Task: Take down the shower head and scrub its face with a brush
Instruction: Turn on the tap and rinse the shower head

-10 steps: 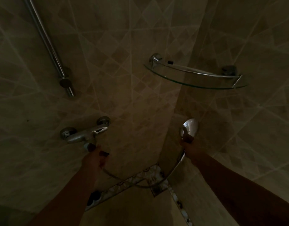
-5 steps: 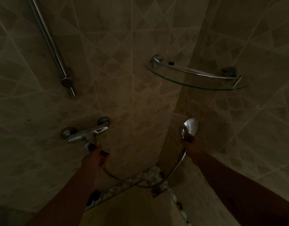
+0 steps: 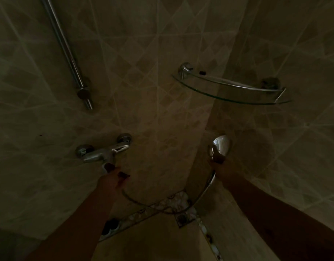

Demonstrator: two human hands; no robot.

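Two bare arms reach up from the bottom of the frame into a dim, tiled shower corner. At right of centre, the right hand (image 3: 220,167) is wrapped around the handle of the shower head (image 3: 220,146), which is off its holder and held upright near the corner where the two walls meet; its chrome back catches the light, and its face cannot be seen from this angle. A metal hose (image 3: 158,206) sags in a loop from below that hand, across the lower centre of the frame, toward the left hand (image 3: 113,180). The left hand sits just under the chrome mixer tap (image 3: 104,150) at left of centre, its fingers bent with dark-painted nails showing; it appears to touch the tap's lower outlet, but in this light it cannot be told whether it grips anything. A chrome riser rail (image 3: 68,53) runs diagonally down the upper left of the frame, ending above the tap. A curved glass corner shelf (image 3: 232,91) with a metal guard rail hangs in the upper right, spanning both walls. A patterned mosaic border (image 3: 141,211) crosses the lower centre, with a small square floor drain (image 3: 182,217) beside it near the corner.
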